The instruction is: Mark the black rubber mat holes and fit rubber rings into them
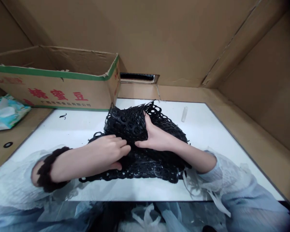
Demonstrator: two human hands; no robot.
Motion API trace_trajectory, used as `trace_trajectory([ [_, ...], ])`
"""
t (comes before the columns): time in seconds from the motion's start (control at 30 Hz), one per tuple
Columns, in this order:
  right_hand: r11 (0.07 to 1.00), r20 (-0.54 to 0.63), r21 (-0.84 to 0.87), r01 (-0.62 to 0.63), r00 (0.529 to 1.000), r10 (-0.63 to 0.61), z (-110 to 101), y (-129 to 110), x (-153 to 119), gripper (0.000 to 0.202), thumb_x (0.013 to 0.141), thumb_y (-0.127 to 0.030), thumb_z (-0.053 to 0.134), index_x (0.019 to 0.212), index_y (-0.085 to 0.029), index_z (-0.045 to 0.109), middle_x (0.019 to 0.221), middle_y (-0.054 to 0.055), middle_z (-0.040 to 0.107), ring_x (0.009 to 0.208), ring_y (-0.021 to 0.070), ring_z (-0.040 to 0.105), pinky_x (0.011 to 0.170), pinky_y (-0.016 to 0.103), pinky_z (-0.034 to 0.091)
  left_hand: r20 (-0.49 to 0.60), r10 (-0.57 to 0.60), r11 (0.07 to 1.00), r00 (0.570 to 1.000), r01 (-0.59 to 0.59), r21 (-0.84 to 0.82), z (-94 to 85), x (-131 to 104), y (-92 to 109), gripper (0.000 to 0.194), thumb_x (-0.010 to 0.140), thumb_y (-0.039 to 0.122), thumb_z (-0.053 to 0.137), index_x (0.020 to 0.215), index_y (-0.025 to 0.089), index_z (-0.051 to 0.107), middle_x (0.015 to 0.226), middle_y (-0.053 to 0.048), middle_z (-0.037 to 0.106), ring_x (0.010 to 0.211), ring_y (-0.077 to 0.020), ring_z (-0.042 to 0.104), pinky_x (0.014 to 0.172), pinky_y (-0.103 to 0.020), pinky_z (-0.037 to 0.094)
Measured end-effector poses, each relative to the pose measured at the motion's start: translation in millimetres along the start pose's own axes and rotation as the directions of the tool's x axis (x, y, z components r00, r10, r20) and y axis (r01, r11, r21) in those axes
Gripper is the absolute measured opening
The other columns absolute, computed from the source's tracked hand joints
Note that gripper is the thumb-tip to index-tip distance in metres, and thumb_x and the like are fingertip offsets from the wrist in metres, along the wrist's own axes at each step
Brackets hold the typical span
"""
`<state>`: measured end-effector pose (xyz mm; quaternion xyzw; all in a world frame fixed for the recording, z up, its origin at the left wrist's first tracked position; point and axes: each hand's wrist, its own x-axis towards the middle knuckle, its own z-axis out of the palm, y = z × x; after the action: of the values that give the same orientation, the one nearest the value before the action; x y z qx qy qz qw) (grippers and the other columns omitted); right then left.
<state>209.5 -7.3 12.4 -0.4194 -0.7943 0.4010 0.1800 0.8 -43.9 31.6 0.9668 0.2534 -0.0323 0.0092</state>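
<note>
A black, flexible sheet full of round holes (157, 172) lies on the white tabletop in front of me, with its back part folded up into a raised flap. My right hand (157, 135) grips this flap, its index finger pointing up along the edge and its thumb stretched left; the other fingers are hidden. Over the sheet's left part, my left hand (113, 149) is closed, knuckles up and fingers curled. What its fingertips pinch, if anything, is hidden beneath them.
An open cardboard box (74, 85) with a green rim stands at the back left. Beside it sits a tissue pack (8, 111). A black ring (8, 145), a small black scrap (63, 116) and a clear tube-like piece (184, 114) lie around. Cardboard walls (174, 42) enclose the table.
</note>
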Motion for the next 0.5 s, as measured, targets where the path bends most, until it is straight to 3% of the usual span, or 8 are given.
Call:
trace_trajectory([
  [0.17, 1.0, -0.006, -0.003, -0.013, 1.0, 0.013, 1.1, -2.6, -0.9, 0.111, 0.068, -0.028, 0.063, 0.138, -0.008, -0.02, 0.125, 0.019, 0.046, 0.103, 0.0248, 0.054, 0.09, 0.04, 0.042, 0.093, 0.037, 0.986, 0.995, -0.021, -0.166, 16.9, 1.2, -3.3, 0.016, 0.073, 0.014, 0.06, 0.085, 0.02, 0.053, 0.083, 0.001, 0.056, 0.073, -0.0144, 0.054, 0.064, -0.025, 0.039],
  [0.3, 1.0, -0.014, -0.005, -0.011, 1.0, 0.011, 1.7, -3.4, -0.9, 0.11, 0.068, -0.027, 0.063, 0.138, -0.008, -0.02, 0.126, 0.019, 0.045, 0.104, 0.0251, 0.053, 0.09, 0.041, 0.042, 0.123, 0.014, 0.98, 0.992, 0.011, -0.201, 17.4, 2.4, -3.8, 0.018, 0.072, 0.006, 0.051, 0.082, 0.021, 0.054, 0.076, 0.002, 0.056, 0.07, -0.0131, 0.054, 0.064, -0.024, 0.039],
  [0.4, 1.0, 0.0, -0.001, -0.012, 1.0, 0.012, 1.2, -3.6, -0.7, 0.111, 0.069, -0.027, 0.063, 0.137, -0.008, -0.022, 0.126, 0.02, 0.045, 0.104, 0.0251, 0.053, 0.091, 0.041, 0.041, 0.084, 0.003, 0.991, 0.996, 0.009, -0.133, 14.7, 2.4, -3.3, 0.017, 0.072, 0.006, 0.05, 0.082, 0.019, 0.054, 0.076, 0.001, 0.056, 0.069, -0.0138, 0.054, 0.064, -0.025, 0.04],
  [0.5, 1.0, 0.009, -0.012, 0.002, 1.0, -0.002, 0.4, -2.2, -0.2, 0.113, 0.069, -0.031, 0.064, 0.136, -0.008, -0.023, 0.133, 0.022, 0.036, 0.115, 0.0271, 0.046, 0.096, 0.042, 0.036, -0.008, -0.036, 0.996, 0.999, 0.037, 0.078, 13.1, 2.9, -3.5, 0.014, 0.073, 0.006, 0.05, 0.082, 0.016, 0.055, 0.077, -0.003, 0.057, 0.068, -0.0168, 0.055, 0.064, -0.029, 0.041],
])
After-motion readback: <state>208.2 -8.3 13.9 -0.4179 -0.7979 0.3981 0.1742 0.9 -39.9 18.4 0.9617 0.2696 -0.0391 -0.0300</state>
